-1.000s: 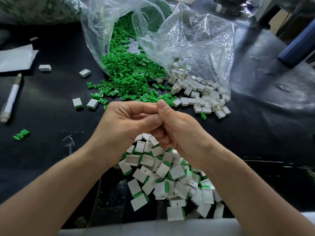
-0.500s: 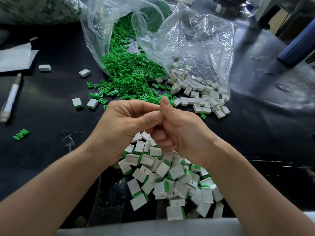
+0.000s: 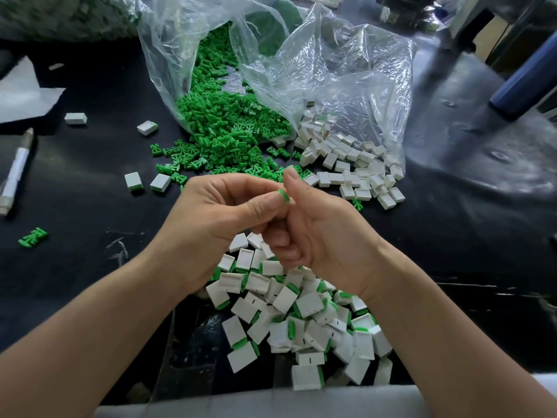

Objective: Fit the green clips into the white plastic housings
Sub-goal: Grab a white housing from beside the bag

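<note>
Green clip [image 3: 283, 196], newly exposed, pinched by your left hand [image 3: 217, 224]; right hand [image 3: 325, 236] curled, contents hidden; seating likely unfinished.

I count two clear bags [image 3: 168, 64], one pen [image 3: 15, 173] and one sheet of paper [image 3: 24, 95]. At the left lie four single white housings [image 3: 75, 118] and one single green clip [image 3: 33, 236]. There is one held green clip [image 3: 283, 196] more. The pieces in the three heaps [image 3: 229, 125] I cannot count.

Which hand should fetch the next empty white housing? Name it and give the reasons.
Right, probably. The right hand is nearer the loose white housings spilling from the bag; the left hand would have to cross it. Both pinch a green clip.
</note>
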{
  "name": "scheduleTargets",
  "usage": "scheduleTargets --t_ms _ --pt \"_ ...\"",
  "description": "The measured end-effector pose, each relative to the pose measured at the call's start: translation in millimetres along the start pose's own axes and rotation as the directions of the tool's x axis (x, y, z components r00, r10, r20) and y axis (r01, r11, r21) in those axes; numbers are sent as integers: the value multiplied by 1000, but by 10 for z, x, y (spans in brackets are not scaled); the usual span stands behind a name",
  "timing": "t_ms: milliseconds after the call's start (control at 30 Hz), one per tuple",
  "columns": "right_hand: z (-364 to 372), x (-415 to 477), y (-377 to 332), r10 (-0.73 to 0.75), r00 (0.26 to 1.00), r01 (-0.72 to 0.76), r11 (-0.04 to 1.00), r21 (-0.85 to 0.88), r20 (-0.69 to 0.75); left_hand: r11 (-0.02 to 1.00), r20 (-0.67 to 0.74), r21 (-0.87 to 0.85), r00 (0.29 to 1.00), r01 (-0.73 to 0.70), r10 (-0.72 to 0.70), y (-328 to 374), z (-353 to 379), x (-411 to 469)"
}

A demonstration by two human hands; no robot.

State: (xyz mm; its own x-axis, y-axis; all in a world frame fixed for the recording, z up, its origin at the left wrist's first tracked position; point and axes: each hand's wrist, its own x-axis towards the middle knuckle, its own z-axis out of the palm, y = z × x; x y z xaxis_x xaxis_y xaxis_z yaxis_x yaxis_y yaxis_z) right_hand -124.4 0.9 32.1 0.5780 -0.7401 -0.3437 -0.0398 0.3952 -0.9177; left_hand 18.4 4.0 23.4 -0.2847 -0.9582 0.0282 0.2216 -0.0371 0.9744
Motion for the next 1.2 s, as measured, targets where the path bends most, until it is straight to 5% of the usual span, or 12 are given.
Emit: scheduleTargets --t_ms 533,967,1200 --pt "-16 -31 -17 -38 985 -2 974 -226 -169 995 -2 34 996 92 -92 36 15 -2" --pt "56 5 11 -182 948 27 862 -506 -260 990 -47 -115 996 76 -82 50 95 -18" --pt "70 23 48 -188 943 28 867 -498 -274 988 -91 -132 992 78 -90 52 122 -32"
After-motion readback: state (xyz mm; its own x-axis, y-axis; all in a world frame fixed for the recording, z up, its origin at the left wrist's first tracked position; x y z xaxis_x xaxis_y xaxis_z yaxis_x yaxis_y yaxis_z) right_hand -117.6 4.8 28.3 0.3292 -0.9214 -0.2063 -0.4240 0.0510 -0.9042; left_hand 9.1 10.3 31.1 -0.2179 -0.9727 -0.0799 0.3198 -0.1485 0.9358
